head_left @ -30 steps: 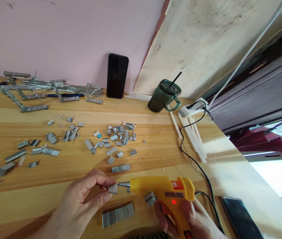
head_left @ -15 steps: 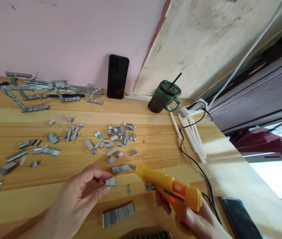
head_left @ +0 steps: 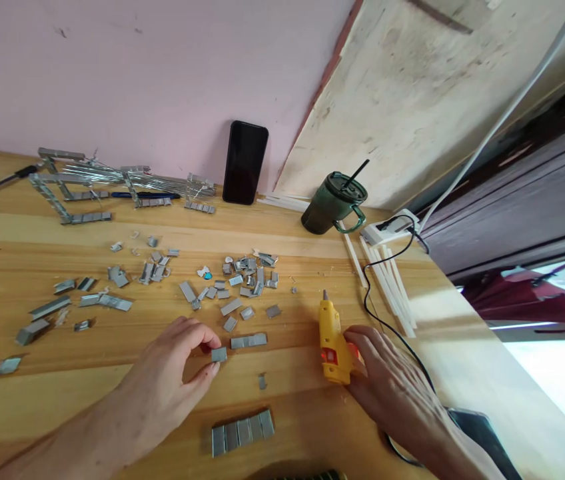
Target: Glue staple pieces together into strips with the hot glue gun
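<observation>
My left hand (head_left: 172, 377) pinches a small grey block of staples (head_left: 219, 355) between thumb and fingertips, just above the wooden table. Right beside it lies a short joined row of staple blocks (head_left: 248, 341). A wider row of staple blocks (head_left: 243, 432) is nearer to me, and a single small piece (head_left: 262, 381) sits between the two rows. On the right, a yellow hot glue gun (head_left: 331, 343) rests on its side with its nozzle pointing away. My right hand (head_left: 392, 383) is closed around its handle, which is partly hidden by the fingers.
Loose staple pieces (head_left: 247, 267) are scattered across the table's middle and left. Frames built of staples (head_left: 87, 218) stand at the back left. A phone (head_left: 245, 162) leans on the wall near a green mug (head_left: 335, 203). White glue sticks (head_left: 387, 287) and a black cord (head_left: 382, 313) lie right.
My right hand has turned the glue gun away from the short row and laid it down to the right. The left hand still holds its staple block, now slightly tilted.
</observation>
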Demonstrator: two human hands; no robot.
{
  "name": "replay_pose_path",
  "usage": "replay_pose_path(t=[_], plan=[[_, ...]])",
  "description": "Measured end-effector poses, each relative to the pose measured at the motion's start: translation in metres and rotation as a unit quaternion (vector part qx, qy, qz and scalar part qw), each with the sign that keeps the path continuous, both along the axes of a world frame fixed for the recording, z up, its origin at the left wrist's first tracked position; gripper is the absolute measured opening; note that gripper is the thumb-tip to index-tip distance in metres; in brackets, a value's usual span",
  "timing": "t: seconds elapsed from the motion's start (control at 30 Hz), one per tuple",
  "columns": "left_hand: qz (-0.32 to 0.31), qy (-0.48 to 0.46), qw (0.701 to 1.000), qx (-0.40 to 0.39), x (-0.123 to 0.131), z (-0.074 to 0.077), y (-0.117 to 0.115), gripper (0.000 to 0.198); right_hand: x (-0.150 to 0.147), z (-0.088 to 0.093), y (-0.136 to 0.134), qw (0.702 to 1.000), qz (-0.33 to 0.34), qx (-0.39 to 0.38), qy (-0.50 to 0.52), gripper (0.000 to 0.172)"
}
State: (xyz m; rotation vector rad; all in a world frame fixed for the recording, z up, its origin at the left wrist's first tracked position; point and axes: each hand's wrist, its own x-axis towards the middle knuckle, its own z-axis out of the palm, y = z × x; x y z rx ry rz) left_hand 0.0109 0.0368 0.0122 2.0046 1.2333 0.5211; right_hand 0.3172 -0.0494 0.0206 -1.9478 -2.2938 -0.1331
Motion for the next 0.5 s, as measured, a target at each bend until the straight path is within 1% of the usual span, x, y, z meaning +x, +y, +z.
replay_pose_path(t=[0.1,0.17,0.23,0.3,0.37,0.43,0.5], plan=[[-0.022,0.023,0.999,0.017,0.001,0.001,0.001,0.008,0.005,-0.003,-0.004,1.000,0.004,-0.002,-0.030,0.029],[-0.035,0.034,0.998,0.026,0.002,0.002,0.001,0.009,0.009,-0.001,-0.007,0.999,0.005,-0.013,-0.051,0.030],[-0.045,0.043,0.997,0.036,0.002,0.002,0.001,0.009,0.012,0.006,-0.008,0.998,0.013,-0.023,-0.064,0.034],[-0.053,0.045,0.997,0.046,0.002,0.001,0.000,0.009,0.009,0.019,-0.004,0.997,0.032,-0.025,-0.059,0.036],[-0.054,0.042,0.996,0.054,0.001,-0.002,0.000,0.009,-0.003,0.035,0.007,0.997,0.059,-0.025,-0.032,0.026],[-0.055,0.036,0.996,0.064,0.000,-0.004,0.001,0.009,-0.024,0.048,0.024,0.994,0.103,-0.026,0.005,0.015],[-0.057,0.029,0.995,0.078,-0.001,-0.005,0.001,0.010,-0.049,0.055,0.044,0.990,0.134,-0.036,0.024,0.016]])
